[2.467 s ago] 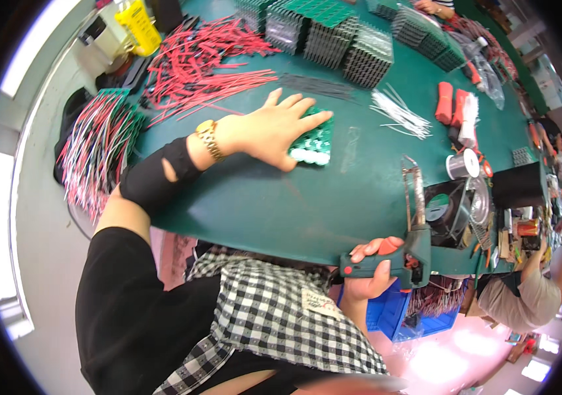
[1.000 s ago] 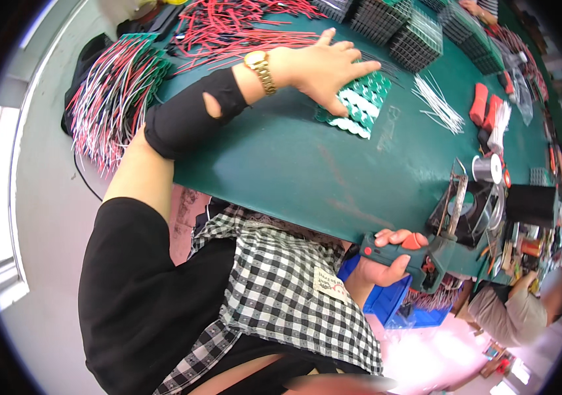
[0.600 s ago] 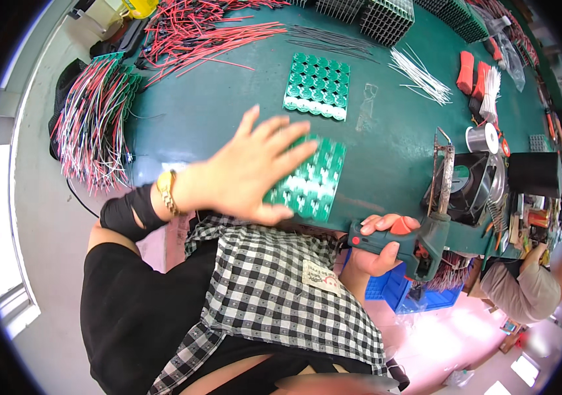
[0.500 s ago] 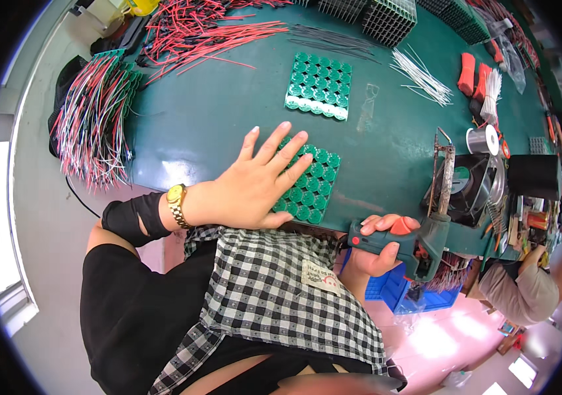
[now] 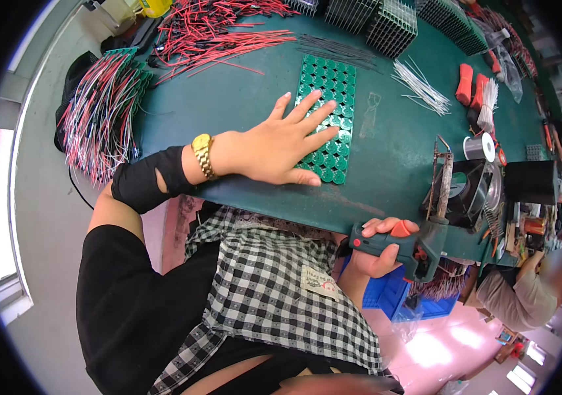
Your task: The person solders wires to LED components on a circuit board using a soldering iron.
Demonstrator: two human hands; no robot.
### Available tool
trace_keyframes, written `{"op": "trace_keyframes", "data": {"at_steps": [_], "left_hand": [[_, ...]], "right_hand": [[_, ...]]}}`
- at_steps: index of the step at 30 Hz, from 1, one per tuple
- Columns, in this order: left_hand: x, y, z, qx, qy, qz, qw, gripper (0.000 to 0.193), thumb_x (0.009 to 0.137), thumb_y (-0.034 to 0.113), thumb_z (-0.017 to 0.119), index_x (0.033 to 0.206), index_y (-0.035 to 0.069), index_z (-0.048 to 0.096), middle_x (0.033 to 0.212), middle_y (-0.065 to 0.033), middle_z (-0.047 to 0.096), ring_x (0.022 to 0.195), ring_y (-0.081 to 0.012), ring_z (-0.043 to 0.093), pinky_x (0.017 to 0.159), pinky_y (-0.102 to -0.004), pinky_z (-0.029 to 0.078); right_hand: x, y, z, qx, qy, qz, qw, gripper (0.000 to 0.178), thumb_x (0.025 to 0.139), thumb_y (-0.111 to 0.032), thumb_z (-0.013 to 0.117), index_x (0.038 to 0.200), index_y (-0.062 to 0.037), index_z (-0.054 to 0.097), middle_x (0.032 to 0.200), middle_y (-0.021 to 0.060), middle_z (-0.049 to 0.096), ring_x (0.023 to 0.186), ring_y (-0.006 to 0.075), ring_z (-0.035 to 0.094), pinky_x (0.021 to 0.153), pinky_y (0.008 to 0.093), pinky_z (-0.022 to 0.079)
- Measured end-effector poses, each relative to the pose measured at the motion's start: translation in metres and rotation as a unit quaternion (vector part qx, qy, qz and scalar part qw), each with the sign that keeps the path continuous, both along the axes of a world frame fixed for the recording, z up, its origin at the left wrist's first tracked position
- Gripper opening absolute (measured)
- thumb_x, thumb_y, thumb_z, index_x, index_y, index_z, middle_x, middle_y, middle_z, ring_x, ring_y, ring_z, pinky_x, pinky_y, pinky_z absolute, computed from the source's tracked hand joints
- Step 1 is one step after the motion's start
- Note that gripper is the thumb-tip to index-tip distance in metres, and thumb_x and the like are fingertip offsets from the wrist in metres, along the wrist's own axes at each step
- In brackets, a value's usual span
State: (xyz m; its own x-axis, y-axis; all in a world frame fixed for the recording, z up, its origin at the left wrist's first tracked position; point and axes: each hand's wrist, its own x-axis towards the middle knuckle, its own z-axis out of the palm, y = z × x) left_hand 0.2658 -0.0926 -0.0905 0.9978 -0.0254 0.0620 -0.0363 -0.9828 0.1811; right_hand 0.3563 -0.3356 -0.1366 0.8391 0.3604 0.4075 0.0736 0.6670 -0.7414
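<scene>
Away from the near edge of the worktop (image 5: pixel 393 164), the nearer green circuit-board panel (image 5: pixel 335 158) is being pushed up to the farther panel (image 5: pixel 327 74) by the left hand (image 5: pixel 280 148), fingers spread apart, the two seemingly being aligned, while a soldering gun (image 5: pixel 430 240) is being clasped in the curled right hand (image 5: pixel 380 262).

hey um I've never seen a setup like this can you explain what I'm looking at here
There's no robot, just a person working bare-handed. The view comes from the left of two wide fisheye cameras worn on their head, looking down, so straight edges curve.

The left hand is spread over green panels of small round pieces on a green table. The right hand holds a green tool with a red trigger.

Also on the table: loose red wires, thin white strands and a spool.
</scene>
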Motion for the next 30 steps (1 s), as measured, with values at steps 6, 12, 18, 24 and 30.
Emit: {"op": "trace_keyframes", "data": {"at_steps": [6, 12, 18, 24, 30], "left_hand": [[0.046, 0.034, -0.005, -0.040, -0.072, 0.034, 0.996, 0.077, 0.083, 0.057, 0.051, 0.137, 0.006, 0.033, 0.147, -0.0246, 0.015, 0.136, -0.0459, 0.010, 0.102, -0.0657, 0.015], [0.047, 0.040, -0.011, 0.002, -0.069, 0.004, 0.998, 0.086, 0.073, 0.060, 0.060, 0.139, 0.011, 0.033, 0.145, -0.0229, 0.023, 0.134, -0.0453, 0.018, 0.096, -0.0697, 0.023], [0.042, 0.015, -0.015, -0.017, -0.084, 0.004, 0.996, 0.082, 0.074, 0.054, 0.061, 0.137, 0.008, 0.035, 0.145, -0.0234, 0.023, 0.133, -0.0462, 0.018, 0.095, -0.0700, 0.024], [0.034, 0.007, -0.016, -0.013, -0.124, 0.025, 0.992, 0.064, 0.083, 0.045, 0.056, 0.134, 0.010, 0.039, 0.142, -0.0184, 0.030, 0.130, -0.0438, 0.026, 0.095, -0.0700, 0.022], [0.060, 0.141, 0.009, 0.046, -0.021, 0.369, 0.928, 0.035, 0.083, 0.040, 0.061, 0.109, 0.018, 0.060, 0.116, -0.0125, 0.048, 0.111, -0.0325, 0.043, 0.089, -0.0490, 0.037]], "right_hand": [[-0.001, 0.000, 0.001, -0.009, -0.008, -0.006, 1.000, 0.047, 0.085, -0.024, 0.055, 0.123, -0.0040, 0.038, 0.083, 0.0144, 0.053, 0.059, 0.0208, 0.055, 0.058, 0.0325, 0.049], [-0.002, 0.001, 0.001, -0.008, -0.001, -0.012, 1.000, 0.046, 0.085, -0.025, 0.056, 0.123, -0.0049, 0.038, 0.084, 0.0132, 0.053, 0.060, 0.0198, 0.055, 0.059, 0.0310, 0.049], [-0.002, 0.001, 0.002, -0.039, -0.007, -0.026, 0.999, 0.047, 0.084, -0.028, 0.055, 0.121, -0.0038, 0.039, 0.082, 0.0118, 0.052, 0.061, 0.0187, 0.054, 0.058, 0.0296, 0.048], [-0.002, 0.003, 0.004, -0.033, -0.005, -0.033, 0.999, 0.046, 0.084, -0.027, 0.054, 0.120, -0.0038, 0.040, 0.083, 0.0122, 0.052, 0.061, 0.0190, 0.054, 0.058, 0.0301, 0.048], [-0.002, 0.000, 0.001, -0.026, 0.004, -0.019, 0.999, 0.046, 0.084, -0.026, 0.055, 0.121, -0.0044, 0.039, 0.084, 0.0123, 0.053, 0.061, 0.0191, 0.054, 0.059, 0.0303, 0.048]]}}
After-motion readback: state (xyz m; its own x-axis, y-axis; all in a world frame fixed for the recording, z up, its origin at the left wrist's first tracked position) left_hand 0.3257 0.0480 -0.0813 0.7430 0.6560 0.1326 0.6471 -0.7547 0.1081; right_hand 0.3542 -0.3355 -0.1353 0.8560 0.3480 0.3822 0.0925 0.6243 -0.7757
